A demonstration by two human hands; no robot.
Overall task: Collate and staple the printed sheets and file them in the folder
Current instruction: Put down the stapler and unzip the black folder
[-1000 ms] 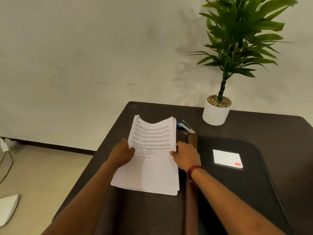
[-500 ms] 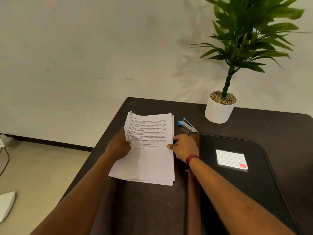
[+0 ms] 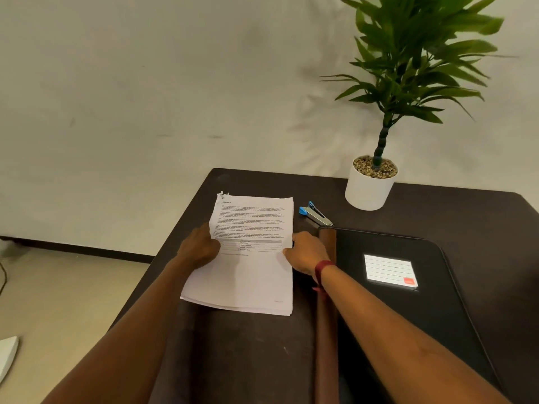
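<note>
A stack of printed sheets (image 3: 250, 275) lies flat on the dark table (image 3: 250, 351), its top-left corner crumpled. My left hand (image 3: 199, 247) holds the stack's left edge, with the fingers over the paper. At the right edge my right hand (image 3: 306, 252) pinches the stack, thumb on the top sheet. A blue and silver stapler (image 3: 315, 214) lies just beyond the sheets' top-right corner. To the right lies a closed black folder (image 3: 431, 325) with a brown spine (image 3: 326, 330) and a white label (image 3: 389, 271).
A green plant in a white pot (image 3: 369, 189) stands at the back of the table near the wall. The table's left edge runs close to the sheets, with floor below. A white object (image 3: 7, 357) lies on the floor at far left.
The stack, bowed and lifted at its far end a second ago, now lies flat on the table. Both hands stay at its sides.
</note>
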